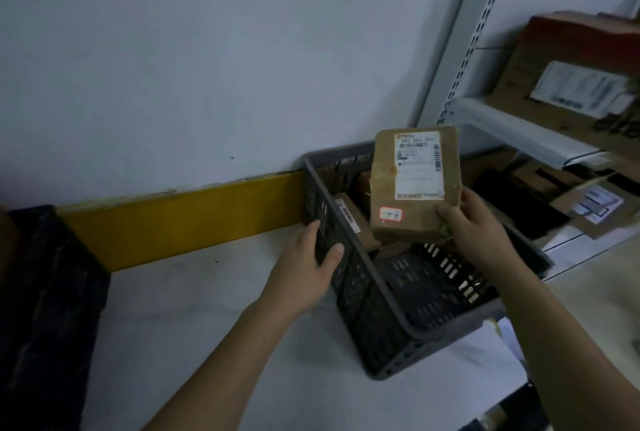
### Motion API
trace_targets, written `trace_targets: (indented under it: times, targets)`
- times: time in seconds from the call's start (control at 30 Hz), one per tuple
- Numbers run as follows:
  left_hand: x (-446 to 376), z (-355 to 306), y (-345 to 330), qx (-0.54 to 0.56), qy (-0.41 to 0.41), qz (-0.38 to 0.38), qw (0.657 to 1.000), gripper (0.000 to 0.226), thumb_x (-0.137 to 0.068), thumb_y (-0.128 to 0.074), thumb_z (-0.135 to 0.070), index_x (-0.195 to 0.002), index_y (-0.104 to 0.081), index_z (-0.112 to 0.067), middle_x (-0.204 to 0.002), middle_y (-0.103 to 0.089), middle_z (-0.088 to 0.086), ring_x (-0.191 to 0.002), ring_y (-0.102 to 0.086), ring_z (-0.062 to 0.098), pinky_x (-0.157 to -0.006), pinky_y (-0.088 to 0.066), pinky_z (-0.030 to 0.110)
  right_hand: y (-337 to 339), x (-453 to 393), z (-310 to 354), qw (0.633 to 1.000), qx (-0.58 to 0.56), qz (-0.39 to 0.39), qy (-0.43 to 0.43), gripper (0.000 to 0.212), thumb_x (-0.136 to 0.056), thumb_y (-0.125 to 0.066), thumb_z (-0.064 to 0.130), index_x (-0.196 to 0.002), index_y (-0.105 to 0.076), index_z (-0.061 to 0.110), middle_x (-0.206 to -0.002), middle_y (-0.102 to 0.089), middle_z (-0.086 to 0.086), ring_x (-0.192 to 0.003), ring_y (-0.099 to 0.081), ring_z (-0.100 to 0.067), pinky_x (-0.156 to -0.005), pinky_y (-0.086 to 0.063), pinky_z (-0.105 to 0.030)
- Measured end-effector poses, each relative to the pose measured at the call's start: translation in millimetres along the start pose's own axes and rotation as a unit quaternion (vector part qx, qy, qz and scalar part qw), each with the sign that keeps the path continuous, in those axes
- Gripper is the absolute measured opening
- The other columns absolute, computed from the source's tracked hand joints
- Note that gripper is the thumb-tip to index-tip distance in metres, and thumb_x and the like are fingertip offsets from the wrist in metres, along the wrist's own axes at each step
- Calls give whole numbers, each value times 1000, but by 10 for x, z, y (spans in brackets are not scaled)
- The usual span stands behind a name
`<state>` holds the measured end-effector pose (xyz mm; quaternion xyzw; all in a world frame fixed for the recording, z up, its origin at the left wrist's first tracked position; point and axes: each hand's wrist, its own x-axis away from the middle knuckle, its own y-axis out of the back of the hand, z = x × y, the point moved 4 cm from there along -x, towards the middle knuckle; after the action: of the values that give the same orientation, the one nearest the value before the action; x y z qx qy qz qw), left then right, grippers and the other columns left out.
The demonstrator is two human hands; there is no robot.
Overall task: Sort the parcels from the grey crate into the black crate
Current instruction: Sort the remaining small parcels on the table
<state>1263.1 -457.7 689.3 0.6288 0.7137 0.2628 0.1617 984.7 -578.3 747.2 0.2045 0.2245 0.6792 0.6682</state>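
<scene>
My 1 camera sits on my head, looking forward and down, close over the white table point(207, 309). It faces the wall point(207, 49), with the shelving point(519, 132) at the right edge and my forearms reaching in from below.

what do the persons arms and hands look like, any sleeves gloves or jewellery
Both forearms are bare as far as the frame shows: no sleeve reaches into view. The left hand and the right hand wear no gloves, and no ring, watch or wristband is visible. The fingernails look short and unpainted.
</scene>
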Motion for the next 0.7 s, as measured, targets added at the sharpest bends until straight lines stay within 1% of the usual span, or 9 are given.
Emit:
trace_targets:
  times: [0.1, 0.17, 0.23, 0.3, 0.37, 0.43, 0.53, 0.63, 0.7]
  targets:
    - [-249, -72, -249, -101, 9, 1, 995, 84, -102, -36, -74, -170, -5, -35, -178, -4, -2, -163, -14, 26, -129, -24, 47, -222, -396, -165, 998, 30, 47, -13, 60, -110, -52, 45, -166, -36, 35, -155, -59, -6, -134, -59, -31, -105, -46, -45]
    - [-428, -74, -416, -151, 30, 11, 988, 89, -99, -31, -80, -169, 2, -37, -179, 7, -1, -164, -5, 28, -131, -19, 52, -443, -647, -280, 995, 46, 84, -4, 59, -112, -49, 42, -168, -32, 34, -159, -55, -7, -141, -55, -34, -112, -44, -46]
    - [-579, -90, -563, -195, 35, 12, 980, 93, -97, -26, -83, -169, 8, -36, -178, 12, 0, -164, 1, 28, -131, -16, 52, -677, -913, -368, 990, 58, 125, 10, 59, -112, -48, 40, -169, -31, 34, -161, -54, -7, -144, -53, -34, -116, -42, -46]
    - [-678, -61, -684, -233, 43, 12, 972, 96, -97, -25, -84, -169, 11, -32, -178, 15, 0, -164, 5, 26, -131, -14, 52, -915, -1180, -463, 983, 70, 167, 21, 59, -112, -48, 40, -168, -31, 30, -161, -54, -10, -145, -52, -36, -117, -40, -44]
    - [-724, 13, -773, -257, 54, 12, 965, 97, -97, -25, -83, -169, 13, -29, -178, 15, 0, -164, 6, 25, -131, -14, 52, -1162, -1407, -561, 976, 80, 200, 24, 60, -111, -47, 41, -168, -31, 30, -160, -55, -11, -143, -53, -38, -118, -40, -47]
    - [-725, 64, -820, -272, 60, 2, 960, 96, -97, -26, -84, -168, 14, -31, -178, 13, -1, -164, 8, 24, -131, -14, 52, -1375, -1563, -650, 969, 94, 229, 28, 59, -112, -43, 44, -168, -31, 31, -158, -55, -11, -142, -53, -38, -118, -41, -50]
    - [-723, 80, -811, -300, 70, -13, 951, 95, -96, -25, -86, -167, 14, -37, -178, 17, -2, -163, 18, 22, -131, -6, 54, -1597, -1727, -799, 960, 108, 257, 25, 57, -114, -38, 44, -167, -32, 26, -158, -55, -14, -143, -52, -39, -118, -40, -51]
    - [-721, 74, -778, -317, 77, -16, 945, 96, -93, -25, -89, -168, 10, -40, -177, 20, 0, -161, 24, 22, -131, 0, 56, -1759, -1794, -900, 954, 106, 279, 13, 54, -116, -38, 42, -166, -32, 24, -154, -58, -15, -140, -55, -39, -115, -42, -50]
    - [-722, 71, -771, -318, 82, -16, 944, 96, -93, -26, -89, -168, 8, -40, -177, 21, -1, -160, 26, 20, -131, 2, 56, -1835, -1817, -942, 957, 106, 270, 6, 60, -115, -39, 45, -169, -23, 25, -152, -58, -16, -137, -57, -40, -112, -45, -51]
